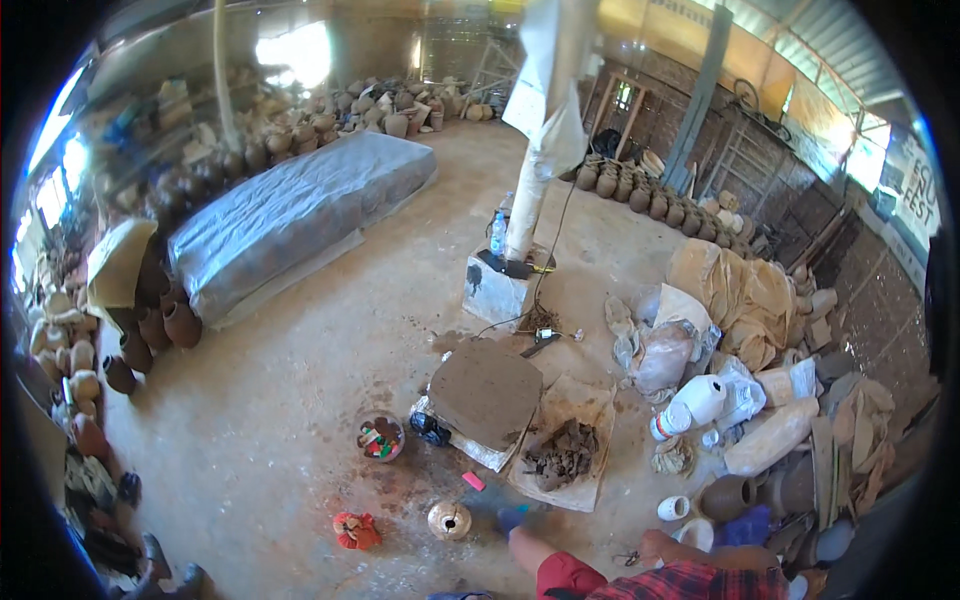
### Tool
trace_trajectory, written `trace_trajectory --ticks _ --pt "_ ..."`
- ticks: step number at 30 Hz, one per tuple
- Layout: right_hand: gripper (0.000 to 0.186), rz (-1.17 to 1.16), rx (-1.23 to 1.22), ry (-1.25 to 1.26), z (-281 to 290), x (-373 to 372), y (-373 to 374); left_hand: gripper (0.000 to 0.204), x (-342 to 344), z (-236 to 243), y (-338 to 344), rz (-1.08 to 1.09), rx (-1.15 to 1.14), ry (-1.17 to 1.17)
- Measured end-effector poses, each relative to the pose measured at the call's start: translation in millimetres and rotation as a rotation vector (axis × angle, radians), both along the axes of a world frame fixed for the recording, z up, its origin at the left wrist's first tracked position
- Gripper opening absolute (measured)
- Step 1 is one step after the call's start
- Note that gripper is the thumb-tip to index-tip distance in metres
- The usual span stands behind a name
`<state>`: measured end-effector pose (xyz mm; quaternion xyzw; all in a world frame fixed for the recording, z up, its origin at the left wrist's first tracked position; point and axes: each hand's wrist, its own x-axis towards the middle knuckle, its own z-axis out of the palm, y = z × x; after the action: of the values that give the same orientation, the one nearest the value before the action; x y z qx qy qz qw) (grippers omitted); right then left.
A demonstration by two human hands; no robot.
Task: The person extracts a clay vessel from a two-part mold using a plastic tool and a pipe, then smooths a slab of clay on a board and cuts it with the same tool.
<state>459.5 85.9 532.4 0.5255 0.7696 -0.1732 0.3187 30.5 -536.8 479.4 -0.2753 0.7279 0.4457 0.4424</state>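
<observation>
Neither of my own hands shows in the head view. At the lower edge, right of the middle, another person in a red plaid shirt (pixel 690 582) and red shorts (pixel 570 574) is partly cut off. From the shorts a bare limb (pixel 528 550) reaches forward to a blurred dark blue end. Beside it stands a round, pale clay pot (pixel 449 520) with a dark opening. A red bundle (pixel 356 530) lies left of the pot, and a pink block (pixel 473 481) beyond it. A bucket (pixel 381 439) holds several coloured items.
A broad clay slab (pixel 485 392) lies beside a sheet with dark clay lumps (pixel 563 455). Behind stands a post on a concrete block (pixel 495 292). Plastic sheeting (pixel 305 215) covers a long low stack. Pots (pixel 660 207) line the walls; bags and jars (pixel 700 400) crowd the right.
</observation>
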Motion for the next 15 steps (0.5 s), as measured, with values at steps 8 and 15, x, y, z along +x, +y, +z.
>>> trace_trajectory --ticks 8,15 --pt "0.053 -0.210 0.087 0.058 55 -58 70 0.087 -47 76 96 0.151 -0.004 0.165" --pt "0.035 -0.040 -0.163 0.346 33 -102 257 0.064 42 153 224 0.229 0.118 0.144"
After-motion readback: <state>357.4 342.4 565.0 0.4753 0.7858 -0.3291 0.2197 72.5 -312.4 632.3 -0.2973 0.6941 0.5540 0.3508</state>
